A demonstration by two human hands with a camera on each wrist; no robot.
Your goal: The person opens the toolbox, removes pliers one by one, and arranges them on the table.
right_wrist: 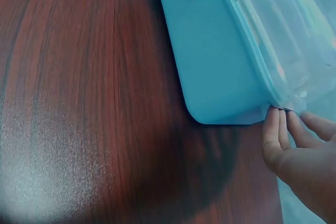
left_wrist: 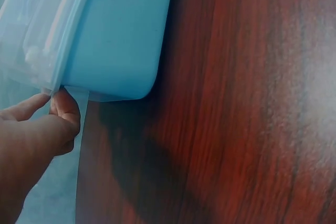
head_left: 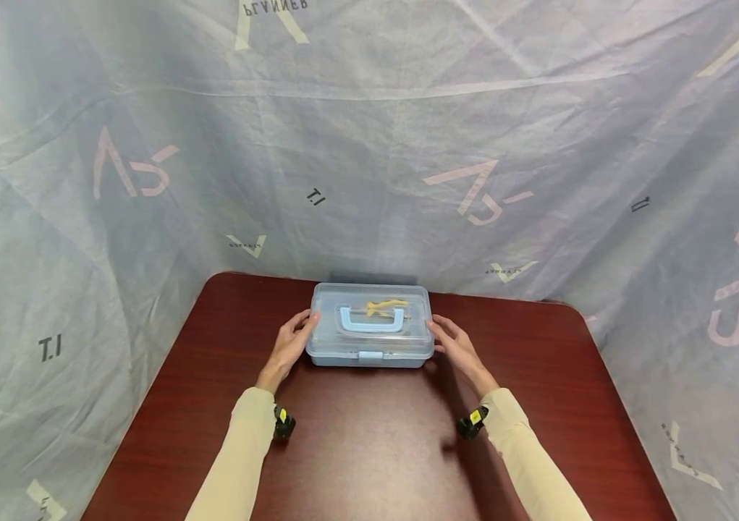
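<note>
A light-blue plastic storage box (head_left: pixel 343 358) with a see-through lid (head_left: pixel 326 289) stands at the far side of the table. Its blue handle (head_left: pixel 372 327) lies folded on the lid, and a front latch (head_left: pixel 370 357) sits at the middle of the rim. Something yellow (head_left: pixel 385 307) shows through the lid. My left hand (head_left: pixel 292 340) grips the lid's rim at the left end, thumb above and curled fingers beneath. At the opposite end, my right hand (head_left: pixel 457 347) holds the rim with its fingertips, seen close up in the right wrist view.
The dark red wooden table (head_left: pixel 369 441) stretches toward me from the box. Grey printed cloth (head_left: pixel 369 145) hangs behind and along both sides. A small black camera (head_left: pixel 283 423) is on my left wrist and another camera (head_left: pixel 472 423) on my right.
</note>
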